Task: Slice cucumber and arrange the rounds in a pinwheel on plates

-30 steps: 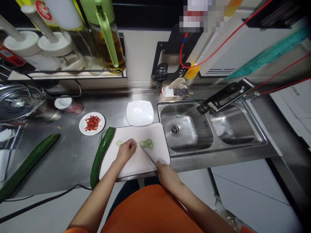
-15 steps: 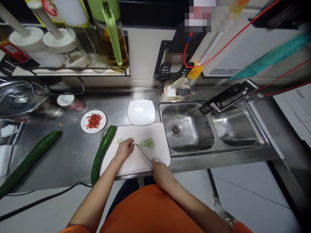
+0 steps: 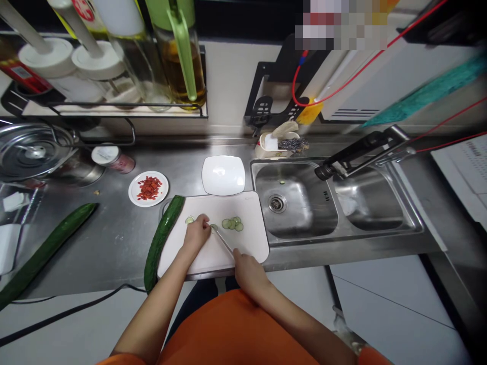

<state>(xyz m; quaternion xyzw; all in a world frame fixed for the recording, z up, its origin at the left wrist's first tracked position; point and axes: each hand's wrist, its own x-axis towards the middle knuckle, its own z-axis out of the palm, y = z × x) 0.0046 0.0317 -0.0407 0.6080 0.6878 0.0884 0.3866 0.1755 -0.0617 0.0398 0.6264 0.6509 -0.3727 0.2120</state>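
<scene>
My right hand point(image 3: 249, 271) is wrapped round the handle of a knife point(image 3: 225, 243). Its narrow blade slants up and left across the white cutting board point(image 3: 216, 258). At the tip lies a thin cucumber slice point(image 3: 213, 227). My left hand point(image 3: 197, 234) rests on the board just left of the blade, fingers curled together; whatever they pinch is hidden. More cucumber slices point(image 3: 233, 223) overlap right of the knife, and another slice point(image 3: 189, 220) shows behind my left hand. A whole cucumber point(image 3: 163, 243) lies along the board's left edge.
Behind the board is a white square plate point(image 3: 223, 175). A round plate point(image 3: 154, 204) with red pieces, a second cucumber point(image 3: 49, 248), a small jar point(image 3: 113, 158) and a lidded pot point(image 3: 76, 170) are leftward. The double sink point(image 3: 297, 233) adjoins the board's right.
My right hand and the knife handle have shifted slightly left, towards my left hand. The whole view has moved a little; the slices keep their places on the board.
</scene>
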